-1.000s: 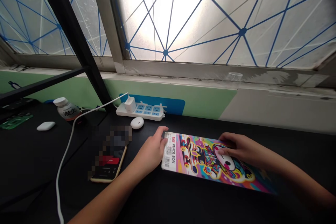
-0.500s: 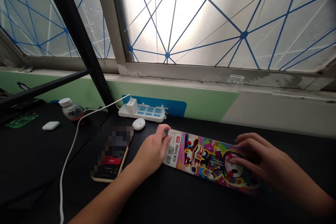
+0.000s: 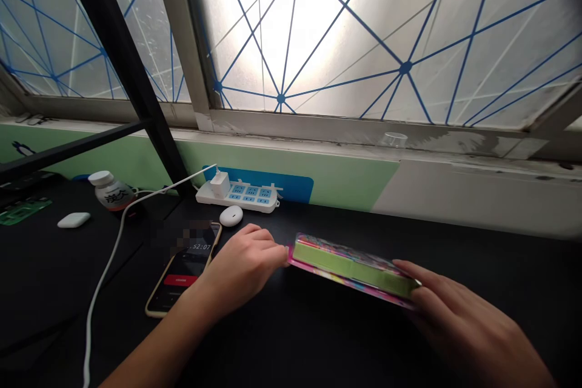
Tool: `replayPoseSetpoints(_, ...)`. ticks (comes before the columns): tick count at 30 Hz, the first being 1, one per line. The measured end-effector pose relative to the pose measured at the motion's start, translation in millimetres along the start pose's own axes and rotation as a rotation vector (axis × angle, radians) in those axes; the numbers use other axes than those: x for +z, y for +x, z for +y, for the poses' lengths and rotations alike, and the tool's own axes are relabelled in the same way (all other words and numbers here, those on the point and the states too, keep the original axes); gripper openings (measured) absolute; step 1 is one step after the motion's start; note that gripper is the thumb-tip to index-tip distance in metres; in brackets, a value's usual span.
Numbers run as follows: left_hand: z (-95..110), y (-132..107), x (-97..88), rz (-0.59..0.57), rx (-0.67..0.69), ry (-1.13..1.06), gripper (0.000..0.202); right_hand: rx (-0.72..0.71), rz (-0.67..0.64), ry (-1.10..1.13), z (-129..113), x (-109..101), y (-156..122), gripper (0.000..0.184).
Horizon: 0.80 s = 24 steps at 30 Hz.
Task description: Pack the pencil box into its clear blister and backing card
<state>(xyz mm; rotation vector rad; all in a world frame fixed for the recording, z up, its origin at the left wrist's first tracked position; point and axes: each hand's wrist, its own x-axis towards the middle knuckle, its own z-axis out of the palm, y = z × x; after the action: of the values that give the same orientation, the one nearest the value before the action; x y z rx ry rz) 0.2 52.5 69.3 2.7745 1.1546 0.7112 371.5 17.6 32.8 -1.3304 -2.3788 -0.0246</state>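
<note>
Fingers of left hand [image 3: 249,259] and right hand [image 3: 473,312] clamp 2 opposite ends of pencil box [image 3: 350,268], tilted, green side [image 3: 327,260] showing, over black desk [image 3: 336,345]; desk contact unclear. Grip complete; release not yet done.

Slim box [image 3: 352,268], green side showing

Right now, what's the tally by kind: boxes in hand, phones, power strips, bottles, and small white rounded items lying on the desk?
Colourful box: 1
Phone: 1
Power strip: 1
Bottle: 1
Small white rounded items: 2
Total: 6
</note>
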Motion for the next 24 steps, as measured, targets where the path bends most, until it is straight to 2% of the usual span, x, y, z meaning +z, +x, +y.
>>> replayPoseSetpoints(3, 7.5, 0.2, 5.4, -0.160, -0.003, 0.011, 0.022, -0.226, 0.045, -0.213, -0.4, 6.9, 13.3, 0.016)
replayPoseSetpoints(5, 12.5, -0.2, 9.1, -0.225, -0.021, -0.011, 0.020, -0.310, 0.035, -0.251, 2.3, 12.9, 19.7, 0.018)
replayPoseSetpoints(8, 18.2, -0.1, 9.4, -0.267, -0.065, -0.044, 0.016, -0.385, -0.002, -0.233, 3.2, 18.9, 24.1, 0.016)
replayPoseSetpoints(11, 20.9, 2.4, 7.1, -0.246, -0.102, -0.047, 0.032, -0.415, -0.040, -0.171, -4.3, 19.1, 25.5, 0.013)
replayPoseSetpoints(13, 20.7, 4.7, 9.1, -0.162, -0.135, -0.025, 0.035, -0.400, -0.063, -0.108, -12.4, 17.1, 25.7, 0.008)
replayPoseSetpoints(15, 18.5, 6.0, 15.4, -0.057, -0.164, -0.028, 0.029, -0.366, -0.095, -0.031, -20.0, 14.3, 25.4, 0.004)
replayPoseSetpoints(16, 16.9, 6.0, 19.7, -0.026, -0.170, -0.047, 0.033, -0.344, -0.121, 0.012, -22.8, 12.7, 25.1, 0.006)
replayPoseSetpoints(18, 13.1, 4.8, 28.4, -0.037, -0.183, -0.114, 0.061, -0.296, -0.172, 0.101, -25.1, 9.4, 24.8, 0.012)
replayPoseSetpoints(20, 9.7, 2.8, 35.2, -0.108, -0.214, -0.195, 0.077, -0.231, -0.198, 0.193, -21.9, 6.4, 25.3, 0.013)
replayPoseSetpoints(22, 7.9, 1.0, 38.3, -0.163, -0.243, -0.260, 0.076, -0.147, -0.191, 0.267, -13.1, 4.1, 26.6, 0.012)
replayPoseSetpoints(24, 8.1, -0.1, 38.3, -0.162, -0.246, -0.290, 0.072, -0.059, -0.179, 0.295, -0.5, 3.0, 27.9, 0.027)
